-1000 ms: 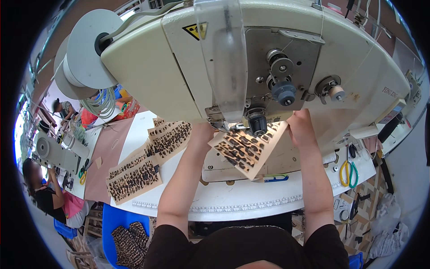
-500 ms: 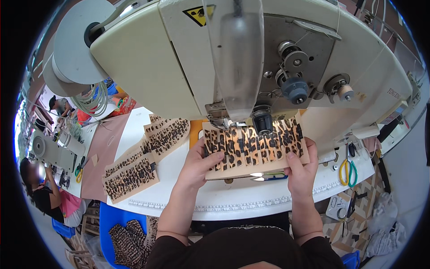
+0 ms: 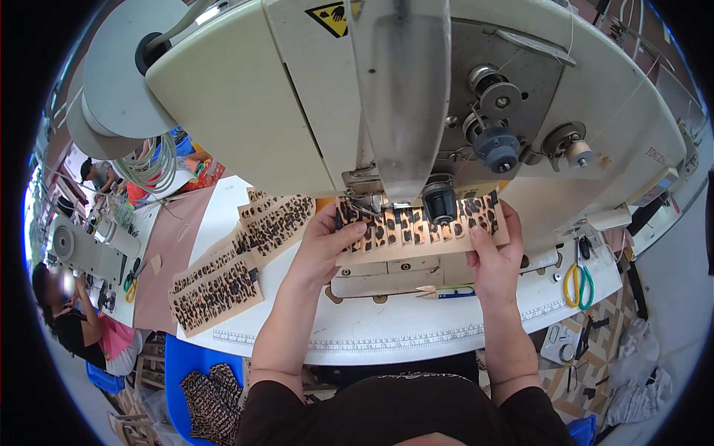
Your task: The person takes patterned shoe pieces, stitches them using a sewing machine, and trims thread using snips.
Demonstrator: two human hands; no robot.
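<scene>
1 blue bin (image 3: 177, 375) with leopard-print fabric (image 3: 210, 401) in it, nearest, low on the near left of the sewing machine (image 3: 230, 97). Next the white desk (image 3: 335, 321), ruler strip (image 3: 387, 343) along its edge on the machine's near side. Blue-handled snips (image 3: 455, 293) lie just in front of the machine bed; yellow-and-green scissors (image 3: 579, 286) sit on its near right.

Left hand (image 3: 327, 245) pinches the card's left end, thumb on top, other fingers mostly hidden beneath. Right hand (image 3: 500, 249) does the same at the right end. Both closed down to card thickness. Leopard-print card (image 3: 405, 232): tan backing, row of separate strips, directly below the machine's head. Far edge partly hidden by machine parts; can't tell if it's under the foot.

Handling guess: light, thin, fairly stiff but bendable, not fragile; strips could catch or lift. Best hold: 2 ends or the bare near margin, thumbs flat, clear of the needle area.

Farther: more leopard-print pieces (image 3: 216, 297) overlapping left of the machine, white reel (image 3: 123, 67) on its upper left, 1 seated co-worker (image 3: 89, 320) well left of it.
</scene>
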